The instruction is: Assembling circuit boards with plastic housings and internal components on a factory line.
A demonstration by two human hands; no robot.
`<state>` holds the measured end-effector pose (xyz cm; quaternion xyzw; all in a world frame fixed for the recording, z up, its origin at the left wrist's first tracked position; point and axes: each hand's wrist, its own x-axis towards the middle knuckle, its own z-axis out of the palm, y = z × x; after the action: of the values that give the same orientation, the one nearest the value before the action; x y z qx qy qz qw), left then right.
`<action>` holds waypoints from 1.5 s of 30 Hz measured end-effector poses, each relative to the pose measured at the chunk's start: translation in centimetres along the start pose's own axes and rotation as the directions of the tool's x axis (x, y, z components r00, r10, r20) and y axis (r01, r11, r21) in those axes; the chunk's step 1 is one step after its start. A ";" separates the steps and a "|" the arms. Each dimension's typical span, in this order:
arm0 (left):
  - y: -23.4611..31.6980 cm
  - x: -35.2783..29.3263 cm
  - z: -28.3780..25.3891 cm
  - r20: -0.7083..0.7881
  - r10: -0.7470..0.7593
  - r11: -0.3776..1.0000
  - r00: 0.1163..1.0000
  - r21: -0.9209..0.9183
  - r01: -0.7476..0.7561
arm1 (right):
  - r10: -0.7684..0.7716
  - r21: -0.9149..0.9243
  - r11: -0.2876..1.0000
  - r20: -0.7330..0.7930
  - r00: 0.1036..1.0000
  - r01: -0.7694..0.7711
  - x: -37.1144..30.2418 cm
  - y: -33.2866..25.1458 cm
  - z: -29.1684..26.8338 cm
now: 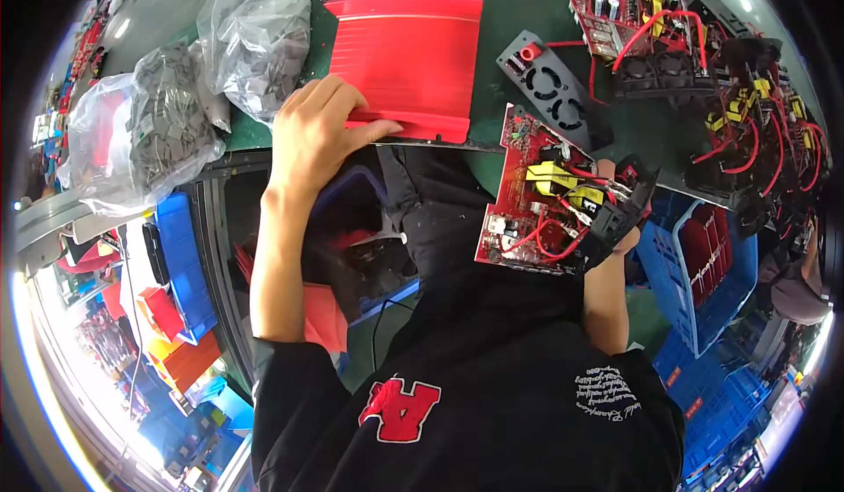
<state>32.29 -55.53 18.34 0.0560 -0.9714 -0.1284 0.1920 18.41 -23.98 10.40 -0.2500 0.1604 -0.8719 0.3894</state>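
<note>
My left hand [318, 131] grips the near left corner of a red ribbed metal casing [400, 61], with its thumb along the near edge. The casing lies on the green worktop. My right hand [628, 242] holds a red circuit board [514, 197], tilted, in front of the table edge. The board carries yellow-wrapped transformers, red wires and a black end panel, which hides most of that hand. Just beyond the board, a black end plate [554, 87] with round fan cut-outs lies on the worktop, a red wire beside it.
Clear plastic bags [259, 43] of small dark parts lie at the left, one bag [145, 127] overhanging the edge. More wired red boards [651, 30] crowd the right side. A blue crate [673, 259] with red boards stands below right. Blue and orange bins [189, 360] are at lower left.
</note>
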 end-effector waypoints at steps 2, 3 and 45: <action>-0.4 0.7 -0.7 0.192 -0.109 0.983 0.975 -0.128 0.135 | -0.005 -0.004 1.000 -0.037 0.999 0.005 -0.8 -0.1 -0.6; -1.0 1.4 -0.6 0.166 -0.132 0.959 0.977 -0.227 0.168 | 0.017 -0.027 0.999 -0.125 0.992 -0.021 -1.7 -0.2 -1.5; -6.1 8.3 2.9 0.054 0.263 0.965 0.963 -0.015 -0.263 | 0.333 -0.060 0.930 -0.283 0.899 -0.363 -4.3 0.2 -0.5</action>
<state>23.91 -62.02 17.11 -0.0777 -0.9746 -0.1069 0.1807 20.73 -20.81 8.55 -0.1183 0.3021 -0.8034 0.4994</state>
